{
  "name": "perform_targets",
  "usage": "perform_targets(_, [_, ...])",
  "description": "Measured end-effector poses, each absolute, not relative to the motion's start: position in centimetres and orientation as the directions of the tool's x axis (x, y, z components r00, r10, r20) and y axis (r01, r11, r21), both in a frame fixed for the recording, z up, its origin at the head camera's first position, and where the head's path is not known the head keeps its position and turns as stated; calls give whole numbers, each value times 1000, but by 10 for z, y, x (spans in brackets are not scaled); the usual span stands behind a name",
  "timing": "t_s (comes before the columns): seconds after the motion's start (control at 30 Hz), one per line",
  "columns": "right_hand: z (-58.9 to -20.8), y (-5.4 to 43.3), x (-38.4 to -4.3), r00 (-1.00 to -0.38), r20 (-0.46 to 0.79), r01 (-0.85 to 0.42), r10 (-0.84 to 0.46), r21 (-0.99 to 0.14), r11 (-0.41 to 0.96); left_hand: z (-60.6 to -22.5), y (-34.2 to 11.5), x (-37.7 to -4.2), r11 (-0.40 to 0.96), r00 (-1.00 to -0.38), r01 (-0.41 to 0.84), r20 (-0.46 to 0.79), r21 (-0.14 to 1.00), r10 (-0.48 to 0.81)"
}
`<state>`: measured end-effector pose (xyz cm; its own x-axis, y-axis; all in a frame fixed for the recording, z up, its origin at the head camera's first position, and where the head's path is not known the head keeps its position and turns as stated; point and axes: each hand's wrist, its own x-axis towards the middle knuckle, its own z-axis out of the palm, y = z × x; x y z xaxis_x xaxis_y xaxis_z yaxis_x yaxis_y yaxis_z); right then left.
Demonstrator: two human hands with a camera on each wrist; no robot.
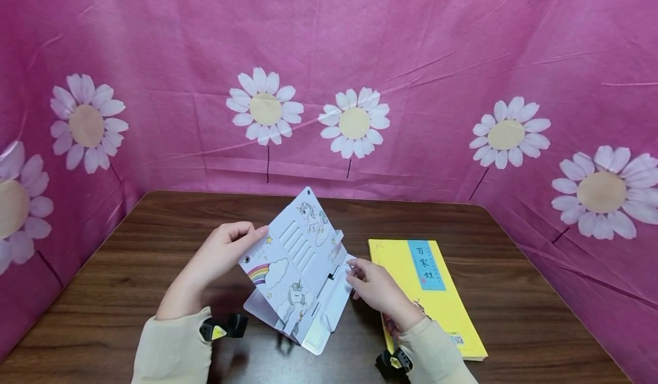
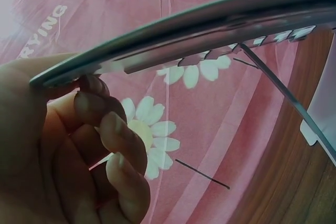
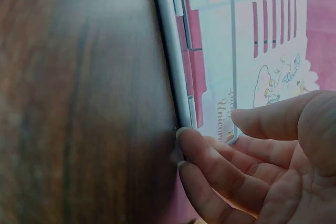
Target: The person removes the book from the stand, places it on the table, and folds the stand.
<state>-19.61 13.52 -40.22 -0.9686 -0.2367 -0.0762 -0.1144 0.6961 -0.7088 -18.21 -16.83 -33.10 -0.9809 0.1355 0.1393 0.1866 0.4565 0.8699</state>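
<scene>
A white folding book stand [image 1: 321,258] with unicorn and rainbow prints stands tilted at the middle of the table, its panel raised above its base. My left hand [image 1: 221,252] pinches the panel's upper left edge between thumb and fingers; the left wrist view shows the panel [image 2: 210,19] edge-on with fingertips beneath it. Low on the right, my right hand [image 1: 380,292] holds the end of the stand's base ledge. Up close in the right wrist view, its fingers [image 3: 210,161] curl at the ledge edge and the thumb lies by a thin wire page holder [image 3: 233,40].
Right of the stand lies a yellow book [image 1: 452,310] with a blue title panel, partly under my right forearm. The brown wooden table [image 1: 103,310] ends at a pink cloth [image 1: 411,30] with white daisies, behind and at both sides.
</scene>
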Motion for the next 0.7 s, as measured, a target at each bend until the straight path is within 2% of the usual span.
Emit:
perform_targets(0.43, [-401,134,-197,-966,-97,-104,-242,-706,700,-330,-170,-184,390,-965,172,76,905,251])
perform_targets(0.7, [-403,136,-197,-956,-99,-129,-275,-700,703,-328,-170,-180,338,-922,242,107,909,372])
